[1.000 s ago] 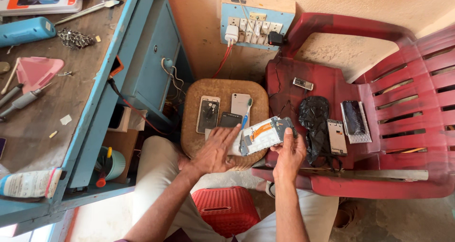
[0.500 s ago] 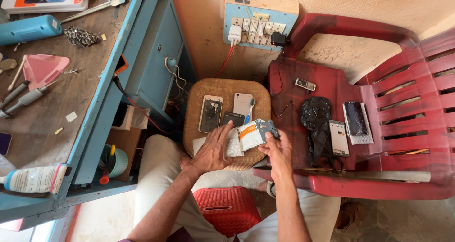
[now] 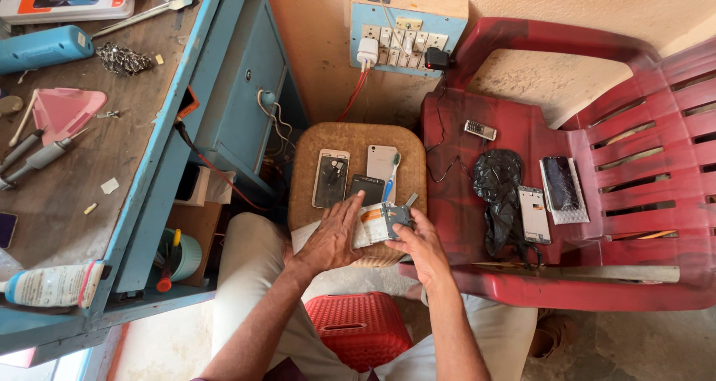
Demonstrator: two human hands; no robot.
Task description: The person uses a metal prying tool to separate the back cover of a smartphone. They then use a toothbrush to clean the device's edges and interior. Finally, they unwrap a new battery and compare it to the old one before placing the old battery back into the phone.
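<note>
The person sits over a small round wooden stool [image 3: 350, 139], both hands down on its near edge. The left hand [image 3: 332, 235] lies flat, fingers spread and gripping nothing, pressing on a white sheet [image 3: 302, 235] and on the near end of a small packet [image 3: 373, 224]. The right hand [image 3: 419, 241] grasps the other end of that packet, thumb and fingers pinched around a grey piece at its corner; just what that piece is, I cannot tell. So the packet sits between the two hands, touching both.

Just beyond the fingertips lie three phones: an opened one [image 3: 330, 178] showing its insides, a dark one [image 3: 367, 189], and a white one [image 3: 381, 162] with a blue-handled toothbrush [image 3: 391, 177] laid across it. To the outside of the right hand stands a red plastic chair [image 3: 597, 142] carrying a black bag [image 3: 498, 191] and more phones. Past the left hand is the blue desk [image 3: 149, 150], strewn with tools.
</note>
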